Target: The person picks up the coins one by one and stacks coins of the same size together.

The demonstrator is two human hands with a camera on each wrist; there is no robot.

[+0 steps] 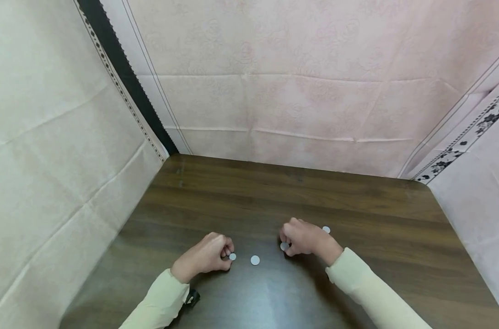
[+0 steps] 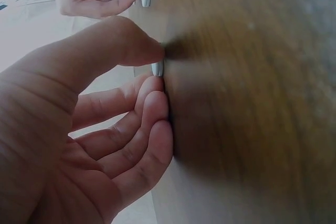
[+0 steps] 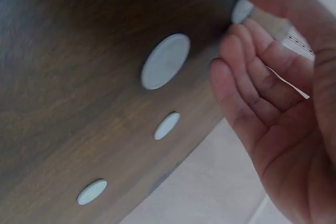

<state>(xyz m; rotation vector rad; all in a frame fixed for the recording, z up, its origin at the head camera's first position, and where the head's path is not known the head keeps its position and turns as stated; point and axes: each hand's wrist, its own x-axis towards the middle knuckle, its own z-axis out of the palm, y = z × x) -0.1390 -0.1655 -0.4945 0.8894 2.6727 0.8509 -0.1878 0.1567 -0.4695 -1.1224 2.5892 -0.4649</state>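
Observation:
In the head view, my left hand [image 1: 206,255] is low over the brown table, left of centre. Its thumb and curled forefinger pinch a small white disc [image 1: 233,257] at the tabletop; the left wrist view has this disc [image 2: 158,68] edge-on between thumb and finger. Farther right, my right hand [image 1: 306,238] pinches another white disc [image 1: 284,246], which the right wrist view partly hides behind the thumb and fingertips. A third disc [image 1: 255,260] lies flat between the hands. One more disc [image 1: 326,229] lies just beyond my right wrist.
The wood-grain table [image 1: 241,192] meets a pale cloth [image 1: 274,105] hanging behind it, with more cloth at both sides. Several loose discs, one a large-looking disc [image 3: 165,61], lie on the wood in the right wrist view. A dark object [image 1: 192,298] sits at my left wrist.

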